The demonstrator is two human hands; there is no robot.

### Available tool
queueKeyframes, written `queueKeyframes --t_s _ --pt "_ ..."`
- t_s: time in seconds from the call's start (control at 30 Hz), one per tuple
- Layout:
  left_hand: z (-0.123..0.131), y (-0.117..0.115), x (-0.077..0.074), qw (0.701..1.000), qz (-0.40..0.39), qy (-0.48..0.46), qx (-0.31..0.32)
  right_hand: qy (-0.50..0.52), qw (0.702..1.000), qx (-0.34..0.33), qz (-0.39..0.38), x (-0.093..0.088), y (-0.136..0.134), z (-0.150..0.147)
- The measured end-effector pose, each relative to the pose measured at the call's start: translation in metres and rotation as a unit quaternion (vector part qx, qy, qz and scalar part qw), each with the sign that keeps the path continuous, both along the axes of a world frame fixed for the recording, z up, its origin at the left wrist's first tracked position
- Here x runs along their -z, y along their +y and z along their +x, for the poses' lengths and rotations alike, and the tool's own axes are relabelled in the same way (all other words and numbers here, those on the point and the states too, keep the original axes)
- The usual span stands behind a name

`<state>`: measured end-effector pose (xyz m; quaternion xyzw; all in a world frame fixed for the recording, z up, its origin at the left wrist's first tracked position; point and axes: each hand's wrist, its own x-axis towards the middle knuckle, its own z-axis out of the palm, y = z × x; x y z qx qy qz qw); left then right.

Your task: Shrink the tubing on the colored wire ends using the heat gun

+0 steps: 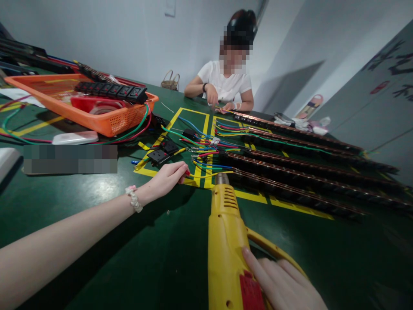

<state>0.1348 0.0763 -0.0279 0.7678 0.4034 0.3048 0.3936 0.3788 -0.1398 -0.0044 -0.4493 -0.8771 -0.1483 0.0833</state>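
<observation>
My left hand (169, 180) pinches the red-tipped end of a yellow wire (209, 174) above the green table. This wire runs right to the nearest of several long black socket strips (290, 191). In my right hand (284, 280) is a yellow heat gun (226, 232), gripped by its handle. Its metal nozzle (222, 178) points away from me, close to the yellow wire. Beyond the nozzle, blue, red, green and yellow wires (209, 150) stick out of the other strips. Black socket modules (159, 156) lie just past my left hand.
An orange basket (125, 122) with a black socket strip (112, 91) across it stands at the left. A white plastic piece (75, 137) lies before it. Across the table (112, 258), a person in a white shirt (224, 88) handles a wire. Yellow tape (251, 196) marks the tabletop.
</observation>
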Motion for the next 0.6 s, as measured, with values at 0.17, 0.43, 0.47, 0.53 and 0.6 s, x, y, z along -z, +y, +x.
queueKeyframes --t_s 0.17,0.43,0.47,0.53,0.6 --pt "0.0 0.001 0.003 1.0 -0.013 -0.016 0.0 -0.011 1.0 -0.024 0.016 0.0 0.003 -0.012" --pt "0.0 0.001 0.004 0.999 -0.022 -0.034 -0.001 -0.015 0.999 -0.053 0.001 -0.002 0.01 -0.039" --pt "0.0 0.001 0.003 0.999 -0.02 -0.032 0.001 -0.015 0.998 -0.054 0.005 -0.002 0.011 -0.041" --pt "0.0 0.001 0.002 1.0 -0.011 -0.021 0.003 -0.021 0.998 -0.057 0.021 0.001 0.012 -0.044" --pt "-0.001 0.0 0.001 1.0 0.001 -0.006 0.004 -0.026 0.997 -0.058 0.031 0.002 0.013 -0.045"
